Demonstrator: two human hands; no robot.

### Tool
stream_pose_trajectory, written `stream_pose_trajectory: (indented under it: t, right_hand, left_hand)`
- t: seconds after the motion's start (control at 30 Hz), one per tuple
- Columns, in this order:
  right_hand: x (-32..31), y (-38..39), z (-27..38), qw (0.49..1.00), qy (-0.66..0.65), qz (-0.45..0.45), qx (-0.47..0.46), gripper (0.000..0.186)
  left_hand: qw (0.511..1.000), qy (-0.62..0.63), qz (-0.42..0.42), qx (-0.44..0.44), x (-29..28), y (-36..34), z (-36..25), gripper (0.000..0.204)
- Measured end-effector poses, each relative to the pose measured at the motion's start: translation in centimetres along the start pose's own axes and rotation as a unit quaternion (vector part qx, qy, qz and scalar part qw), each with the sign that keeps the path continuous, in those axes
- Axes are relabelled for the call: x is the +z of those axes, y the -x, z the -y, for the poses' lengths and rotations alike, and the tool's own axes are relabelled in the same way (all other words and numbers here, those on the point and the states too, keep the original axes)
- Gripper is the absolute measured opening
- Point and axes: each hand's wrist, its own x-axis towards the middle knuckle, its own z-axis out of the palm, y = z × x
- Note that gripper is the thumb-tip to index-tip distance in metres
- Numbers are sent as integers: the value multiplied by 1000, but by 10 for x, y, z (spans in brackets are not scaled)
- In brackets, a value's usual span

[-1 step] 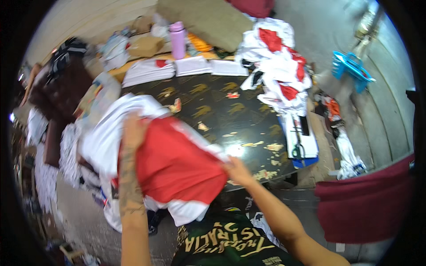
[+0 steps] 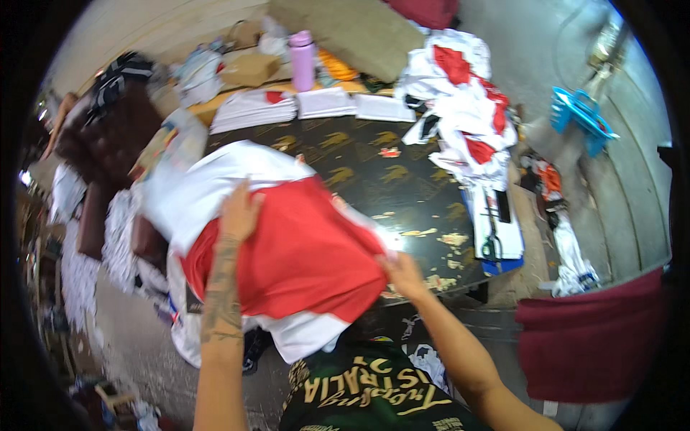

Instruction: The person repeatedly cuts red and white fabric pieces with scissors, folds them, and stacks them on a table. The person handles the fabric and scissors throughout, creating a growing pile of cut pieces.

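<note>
Mid-fold, by the look of it: left hand point(image 2: 239, 212) spread flat on the red-and-white garment point(image 2: 295, 258) at the near edge of the dark table point(image 2: 402, 187); right hand point(image 2: 404, 276) pinching its right corner. Next, probably smoothing and squaring edges. Farther right, blue basket point(image 2: 578, 118), contents unclear.

bare forearms, tattooed left forearm point(image 2: 219, 316), black shirt point(image 2: 366, 395) with gold lettering
</note>
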Motion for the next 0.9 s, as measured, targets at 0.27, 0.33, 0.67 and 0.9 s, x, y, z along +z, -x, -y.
stream_pose_trajectory:
  t: [0.27, 0.33, 0.67, 0.9]
  right_hand:
    - [-89, 37, -80, 904, 208, -344, 144, 45]
    - [-77, 26, -79, 918, 295, -266, -19, 48]
    - [-25, -188, -71, 833, 552, 27, -14, 74]
    - [-15, -250, -72, 821, 570, -16, 23, 81]
  left_hand:
    - [941, -224, -240, -85, 213, 97, 103, 73]
    - [958, -144, -226, -99, 209, 101, 97, 72]
    - [976, -165, -140, -36, 165, -90, 119, 81]
    - [964, -182, -188, -55, 153, -180, 162, 80]
